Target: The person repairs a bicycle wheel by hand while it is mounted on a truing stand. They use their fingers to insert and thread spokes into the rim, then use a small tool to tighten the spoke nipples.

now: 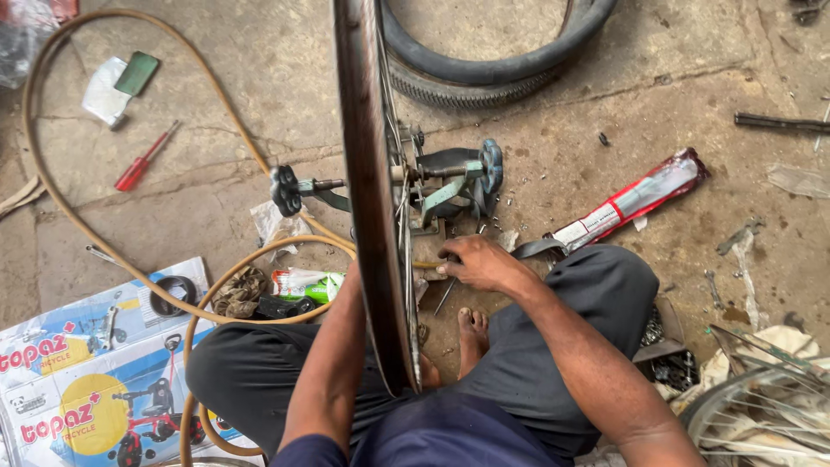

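Observation:
A bicycle wheel rim [372,199] stands upright, edge-on to me, held at its axle in a grey-green stand [450,186] with round knobs on both sides. My right hand [475,262] rests low beside the spokes, its fingers pinched on a thin metal rod [444,297] that points down toward the floor. My left forearm [333,363] reaches up to the rim from the other side, and the hand itself is hidden behind the rim. I sit on the concrete floor with my bare foot [473,333] under the wheel.
A black tyre [484,73] lies beyond the stand. A tan hose [130,259] loops across the left floor, past a red screwdriver [143,160] and a printed cardboard box [86,372]. A red packet [635,199] lies at right, and another spoked wheel [761,415] at bottom right.

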